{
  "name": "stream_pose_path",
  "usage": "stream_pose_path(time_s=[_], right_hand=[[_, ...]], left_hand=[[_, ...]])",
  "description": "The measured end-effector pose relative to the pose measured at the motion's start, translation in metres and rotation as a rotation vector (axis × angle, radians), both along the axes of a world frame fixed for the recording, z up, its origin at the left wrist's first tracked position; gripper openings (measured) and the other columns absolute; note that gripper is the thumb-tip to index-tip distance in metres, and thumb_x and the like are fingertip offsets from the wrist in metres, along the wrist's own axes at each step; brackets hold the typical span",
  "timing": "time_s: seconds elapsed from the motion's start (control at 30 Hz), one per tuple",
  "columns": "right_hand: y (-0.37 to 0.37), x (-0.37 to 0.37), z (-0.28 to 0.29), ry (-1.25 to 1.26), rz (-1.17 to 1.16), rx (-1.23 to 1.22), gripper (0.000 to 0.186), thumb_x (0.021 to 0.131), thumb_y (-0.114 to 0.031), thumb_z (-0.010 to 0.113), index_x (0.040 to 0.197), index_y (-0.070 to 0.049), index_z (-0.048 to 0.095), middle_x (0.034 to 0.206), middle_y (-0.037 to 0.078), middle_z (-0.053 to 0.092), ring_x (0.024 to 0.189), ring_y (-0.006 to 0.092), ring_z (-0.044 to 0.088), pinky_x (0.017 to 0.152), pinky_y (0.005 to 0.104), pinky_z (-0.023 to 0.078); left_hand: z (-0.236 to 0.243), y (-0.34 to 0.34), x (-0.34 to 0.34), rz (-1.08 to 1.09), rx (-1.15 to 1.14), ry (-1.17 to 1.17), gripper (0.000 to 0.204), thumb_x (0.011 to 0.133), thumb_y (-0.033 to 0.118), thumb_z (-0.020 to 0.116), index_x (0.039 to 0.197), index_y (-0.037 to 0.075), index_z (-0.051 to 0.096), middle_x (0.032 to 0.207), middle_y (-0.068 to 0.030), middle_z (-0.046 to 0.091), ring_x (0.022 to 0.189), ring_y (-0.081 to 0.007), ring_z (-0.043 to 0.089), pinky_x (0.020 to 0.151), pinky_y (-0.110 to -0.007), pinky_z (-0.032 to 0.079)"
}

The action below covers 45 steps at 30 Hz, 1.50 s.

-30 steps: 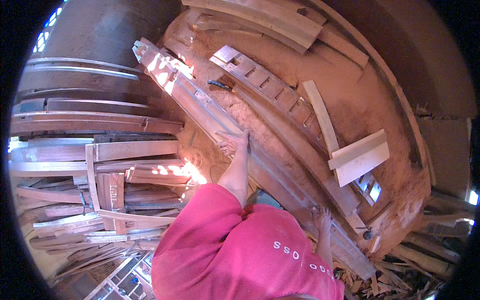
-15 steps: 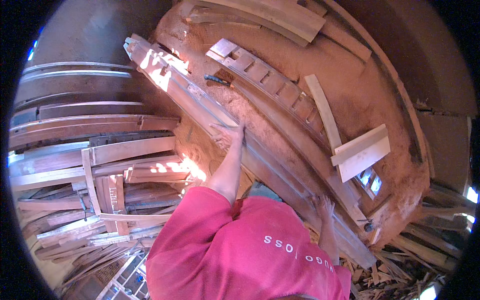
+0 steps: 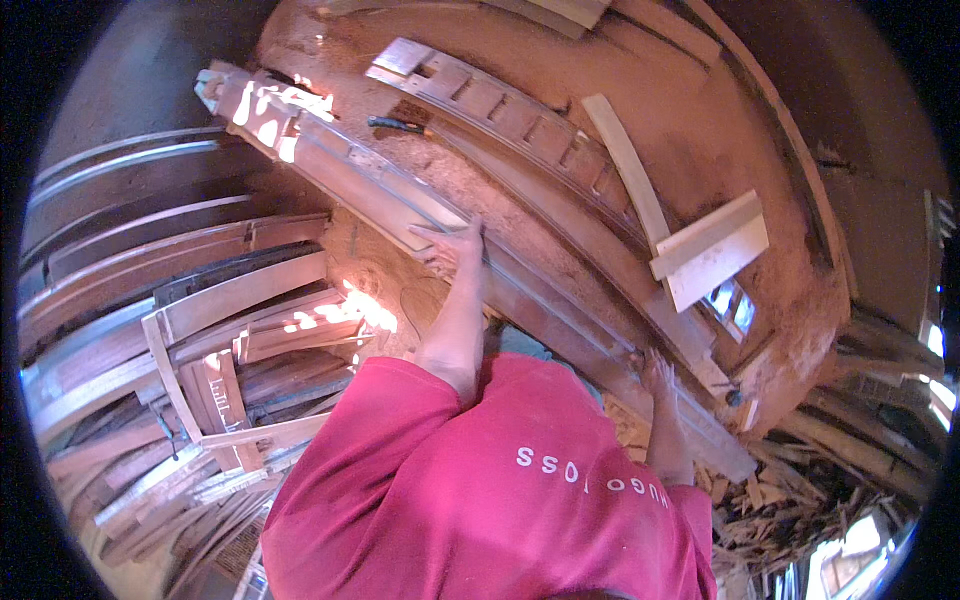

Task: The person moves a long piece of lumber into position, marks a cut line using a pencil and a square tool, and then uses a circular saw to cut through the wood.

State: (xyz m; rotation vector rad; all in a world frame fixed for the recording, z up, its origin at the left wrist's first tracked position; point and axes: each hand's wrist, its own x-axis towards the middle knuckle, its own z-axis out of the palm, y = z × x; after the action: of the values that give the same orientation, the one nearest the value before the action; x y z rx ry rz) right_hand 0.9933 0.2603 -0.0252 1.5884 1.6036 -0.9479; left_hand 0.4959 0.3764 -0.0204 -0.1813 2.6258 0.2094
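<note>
Gap between long beam (image 3: 560, 315) and slotted board (image 3: 520, 125); dark-handled tool (image 3: 397, 125) intrudes

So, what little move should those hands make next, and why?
I'd perhaps curl the left hand more firmly around the long wooden piece: its fingers look spread, not wrapped, and the right hand sits well apart, nearer the piece's right-hand end.

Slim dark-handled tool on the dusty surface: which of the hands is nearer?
Left. The left hand is on the long brown wooden beam, below and right of the tool in the picture; the right hand is by that beam's lower-right stretch, farther off.
</note>
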Motion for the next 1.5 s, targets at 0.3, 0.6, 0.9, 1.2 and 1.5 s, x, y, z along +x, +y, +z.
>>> stream_pose_path(time_s=[0.3, 0.6, 0.9, 1.2, 1.5], right_hand=[[0.006, -0.003, 0.007, 0.007, -0.005, 0.033, 0.077, 0.095, -0.066, 0.039, 0.143, -0.007, 0.044, 0.146, 0.021, 0.046, 0.137, 0.0386, 0.042, 0.11, 0.0594, 0.032], [0.024, -0.023, 0.008, 0.074, -0.103, -0.078, 0.073, 0.093, -0.067, 0.043, 0.138, -0.01, 0.05, 0.138, 0.026, 0.051, 0.127, 0.0431, 0.049, 0.105, 0.0514, 0.04], [0.019, -0.031, 0.002, 0.052, -0.135, -0.028, 0.08, 0.09, -0.072, 0.041, 0.14, -0.01, 0.049, 0.138, 0.027, 0.051, 0.128, 0.0449, 0.048, 0.105, 0.0622, 0.035], [0.001, -0.032, -0.004, -0.009, -0.154, 0.128, 0.069, 0.091, -0.068, 0.044, 0.133, -0.015, 0.056, 0.136, 0.021, 0.055, 0.127, 0.0408, 0.051, 0.105, 0.0561, 0.038], [-0.024, -0.07, 0.032, 0.137, -0.224, 0.607, 0.046, 0.098, -0.043, 0.052, 0.125, -0.006, 0.059, 0.126, 0.024, 0.057, 0.117, 0.043, 0.054, 0.097, 0.0542, 0.043]], left_hand=[[-0.022, 0.005, -0.004, -0.001, 0.014, 0.035, 0.148, 0.053, 0.053, 0.092, 0.157, 0.021, -0.008, 0.15, -0.0458, -0.002, 0.138, -0.0597, 0.022, 0.113, -0.058, 0.026], [-0.012, 0.019, 0.0, -0.012, -0.139, 0.076, 0.146, 0.056, 0.058, 0.088, 0.156, 0.024, -0.012, 0.154, -0.0392, 0.006, 0.141, -0.0537, 0.025, 0.109, -0.064, 0.03], [-0.008, 0.016, 0.002, 0.016, -0.117, 0.069, 0.142, 0.057, 0.055, 0.087, 0.156, 0.026, -0.011, 0.157, -0.035, 0.005, 0.143, -0.0509, 0.023, 0.109, -0.066, 0.028], [-0.009, 0.008, 0.006, -0.046, -0.169, 0.116, 0.139, 0.06, 0.065, 0.08, 0.157, 0.023, -0.011, 0.156, -0.0367, 0.006, 0.14, -0.0515, 0.027, 0.107, -0.065, 0.03], [-0.02, 0.019, 0.011, -0.037, -0.223, 0.328, 0.126, 0.066, 0.068, 0.075, 0.158, 0.018, 0.004, 0.151, -0.0358, 0.025, 0.134, -0.0486, 0.038, 0.106, -0.06, 0.034]])
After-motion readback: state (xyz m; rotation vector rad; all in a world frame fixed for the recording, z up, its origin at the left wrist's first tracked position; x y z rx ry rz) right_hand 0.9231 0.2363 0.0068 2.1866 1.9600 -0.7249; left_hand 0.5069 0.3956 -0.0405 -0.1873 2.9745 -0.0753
